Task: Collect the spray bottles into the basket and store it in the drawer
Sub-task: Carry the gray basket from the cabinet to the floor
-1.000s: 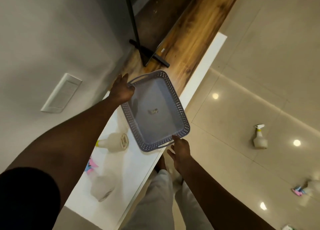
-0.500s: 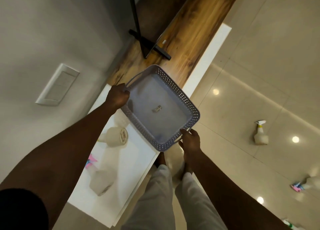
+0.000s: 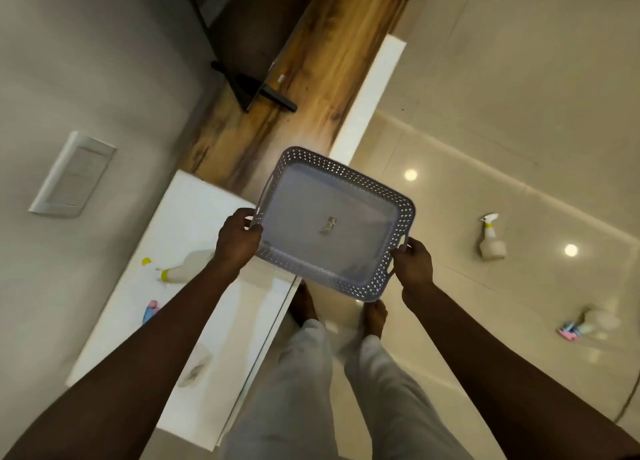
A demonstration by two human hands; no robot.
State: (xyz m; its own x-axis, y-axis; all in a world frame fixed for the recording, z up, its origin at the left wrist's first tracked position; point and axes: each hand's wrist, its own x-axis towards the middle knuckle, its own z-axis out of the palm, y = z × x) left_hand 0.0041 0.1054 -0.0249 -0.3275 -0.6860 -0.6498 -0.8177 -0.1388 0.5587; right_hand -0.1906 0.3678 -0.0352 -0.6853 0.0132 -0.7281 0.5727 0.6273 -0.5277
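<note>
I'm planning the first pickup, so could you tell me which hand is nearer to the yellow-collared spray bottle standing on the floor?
Right. The right hand grips the basket on the side facing that bottle; the left hand holds the opposite side, farther away.

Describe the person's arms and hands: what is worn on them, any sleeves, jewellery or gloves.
Both forearms are bare, with no sleeves in view. The left hand and right hand wear no gloves; no rings, watch or bracelets show. Lower down, light-coloured trousers are visible.
</note>
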